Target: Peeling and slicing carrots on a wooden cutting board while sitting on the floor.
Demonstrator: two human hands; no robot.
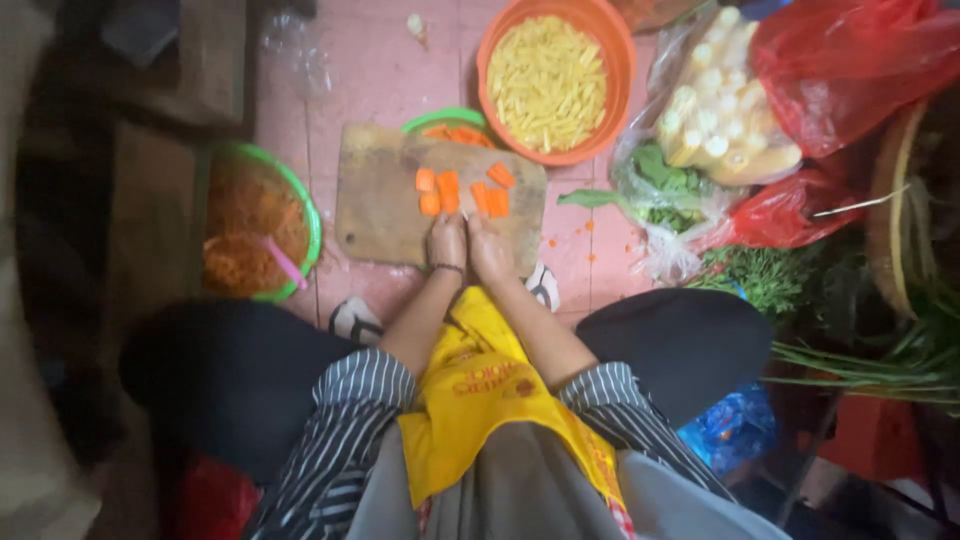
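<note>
Both hands rest together at the near edge of the cutting board [380,205], which lies on the floor. Left hand [447,242] and right hand [488,250]: whether either grip is spread or pinching cannot be told. Carrot pieces [462,190] lie just beyond the fingertips, mid-board. Farther off, the orange bowl [615,60] holds yellow strips.

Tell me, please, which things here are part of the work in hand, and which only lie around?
In use: left hand, right hand, carrot pieces, wooden cutting board.

Lying about: orange bowl of yellow sticks, green bowl of shreds, red bags, leafy greens.
</note>
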